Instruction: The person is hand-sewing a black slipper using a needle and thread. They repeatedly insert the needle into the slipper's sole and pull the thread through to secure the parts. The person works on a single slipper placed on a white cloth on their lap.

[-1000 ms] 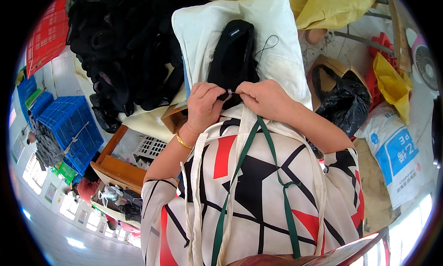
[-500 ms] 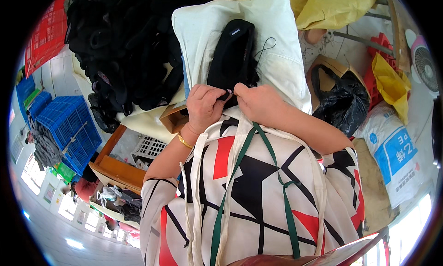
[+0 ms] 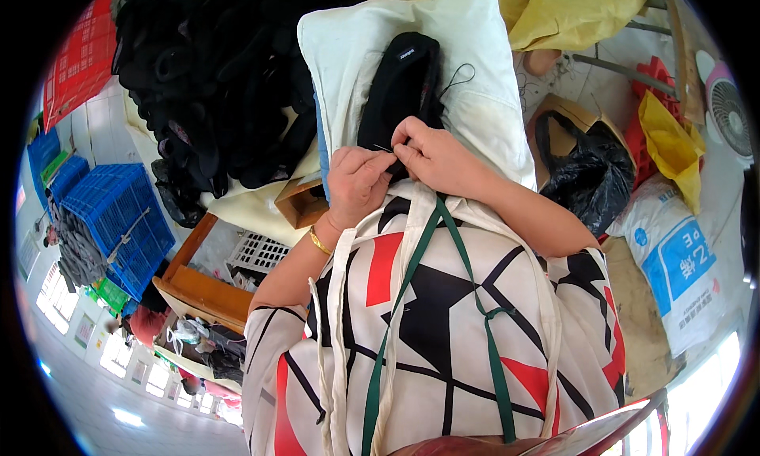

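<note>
A black fabric slipper (image 3: 388,92) with a small pale label lies lengthwise on a white cushion (image 3: 487,115) in front of me. My left hand (image 3: 356,183) pinches its near end between thumb and fingers. Close against it, my right hand (image 3: 435,159) has thumb and forefinger drawn together over the same end. A thin, pale, needle-like sliver (image 3: 381,147) shows beside the fingertips; which hand grips it is hard to see. A dark thread loop (image 3: 461,74) rests on the cushion, right of the slipper.
Similar black pieces (image 3: 214,84) are heaped to the left of the cushion. An open wooden drawer (image 3: 301,207) sits by my left wrist. A cardboard box (image 3: 566,108) with a black plastic bag (image 3: 590,175) stands at right, near a white printed sack (image 3: 673,258). Blue crates (image 3: 119,218) are farther left.
My right hand has lifted slightly, its fingers now bent over the slipper's near end. The needle-like sliver has come into sight. My left hand stays at the same end; the slipper barely shifts.
</note>
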### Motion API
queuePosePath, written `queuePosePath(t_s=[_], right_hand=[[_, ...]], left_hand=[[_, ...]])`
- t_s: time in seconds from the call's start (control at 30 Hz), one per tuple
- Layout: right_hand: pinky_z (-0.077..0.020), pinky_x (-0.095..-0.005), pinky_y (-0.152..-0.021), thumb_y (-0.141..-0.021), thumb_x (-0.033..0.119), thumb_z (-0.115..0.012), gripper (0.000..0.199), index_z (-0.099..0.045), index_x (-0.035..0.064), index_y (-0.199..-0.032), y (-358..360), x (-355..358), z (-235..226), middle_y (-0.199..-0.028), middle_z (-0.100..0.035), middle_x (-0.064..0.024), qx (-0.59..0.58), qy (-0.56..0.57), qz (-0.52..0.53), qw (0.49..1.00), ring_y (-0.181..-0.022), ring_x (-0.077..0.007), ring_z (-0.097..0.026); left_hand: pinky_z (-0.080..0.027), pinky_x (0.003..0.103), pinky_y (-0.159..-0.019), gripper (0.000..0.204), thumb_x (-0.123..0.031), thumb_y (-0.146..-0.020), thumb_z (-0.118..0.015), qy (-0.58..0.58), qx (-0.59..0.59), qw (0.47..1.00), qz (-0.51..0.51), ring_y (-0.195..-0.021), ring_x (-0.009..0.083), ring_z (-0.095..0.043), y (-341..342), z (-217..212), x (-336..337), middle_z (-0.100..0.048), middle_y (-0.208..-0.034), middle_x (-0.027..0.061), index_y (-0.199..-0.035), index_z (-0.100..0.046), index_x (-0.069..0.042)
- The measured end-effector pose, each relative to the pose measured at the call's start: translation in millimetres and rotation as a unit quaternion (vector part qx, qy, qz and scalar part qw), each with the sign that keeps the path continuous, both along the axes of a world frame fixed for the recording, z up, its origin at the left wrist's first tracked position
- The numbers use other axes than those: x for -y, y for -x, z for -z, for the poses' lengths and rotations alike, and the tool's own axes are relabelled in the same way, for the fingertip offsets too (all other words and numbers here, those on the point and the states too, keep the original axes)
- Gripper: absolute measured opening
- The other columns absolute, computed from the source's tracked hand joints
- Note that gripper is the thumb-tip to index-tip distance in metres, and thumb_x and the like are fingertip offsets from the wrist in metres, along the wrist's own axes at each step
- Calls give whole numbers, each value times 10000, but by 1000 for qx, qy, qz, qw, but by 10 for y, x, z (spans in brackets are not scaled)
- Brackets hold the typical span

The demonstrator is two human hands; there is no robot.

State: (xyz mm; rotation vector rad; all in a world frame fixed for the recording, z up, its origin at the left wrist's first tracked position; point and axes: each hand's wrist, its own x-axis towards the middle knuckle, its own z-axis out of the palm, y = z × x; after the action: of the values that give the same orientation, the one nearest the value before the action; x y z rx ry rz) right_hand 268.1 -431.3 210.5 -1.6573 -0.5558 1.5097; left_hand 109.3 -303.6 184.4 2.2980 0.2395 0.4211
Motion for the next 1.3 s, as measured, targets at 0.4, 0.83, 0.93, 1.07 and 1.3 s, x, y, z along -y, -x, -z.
queuePosePath(t_s=[0.4, 0.83, 0.93, 1.07, 1.3], right_hand=[[-499, -424, -674, -937, 206, -583, 147, -597, 62, -910, -7, -147, 148, -881, -590, -120, 283, -132, -71, 947, -801, -351, -616], [-554, -298, -591, -1042, 218, -487, 187, -553, 51, -991, -837, -100, -350, -834, -665, -52, -191, -162, 238, 939, -564, -148, -623], [-516, -266, -660, -1014, 164, -523, 106, -572, 75, -982, -1685, 357, -413, -819, -634, -77, -139, -302, 346, 877, -753, -171, -643], [-508, -467, -966, -1037, 242, -531, 250, -475, 106, -834, -1766, 338, -934, -609, -411, 12, 188, -434, 493, 730, -552, -143, -450], [-519, -369, -832, -852, -15, -624, 260, -616, 59, -1101, -677, 184, -150, -991, -596, -93, 378, -276, -63, 882, -937, -276, -608]], left_hand=[[-455, 351, -741, 327, 7, -610, -708, -79, 23, 996, 40, -819, 231, -575, -46, -62, -60, -633, -869, 1, -913, -734, -115], [-455, 370, -718, 352, -4, -630, -771, -21, -58, 996, 62, -786, 259, -579, -100, -138, -125, -639, -866, 46, -964, -704, -96], [-457, 368, -712, 335, 17, -631, -769, -8, -62, 997, 53, -775, 258, -576, -106, -152, -121, -641, -848, 49, -943, -710, -87], [-460, 366, -709, 340, 44, -625, -767, 23, -70, 995, 69, -773, 261, -573, -168, -184, -170, -641, -839, 54, -936, -712, -84], [-458, 354, -672, 311, 65, -669, -748, 4, -62, 994, 84, -748, 272, -569, -234, -246, -233, -637, -840, 64, -945, -714, -73]])
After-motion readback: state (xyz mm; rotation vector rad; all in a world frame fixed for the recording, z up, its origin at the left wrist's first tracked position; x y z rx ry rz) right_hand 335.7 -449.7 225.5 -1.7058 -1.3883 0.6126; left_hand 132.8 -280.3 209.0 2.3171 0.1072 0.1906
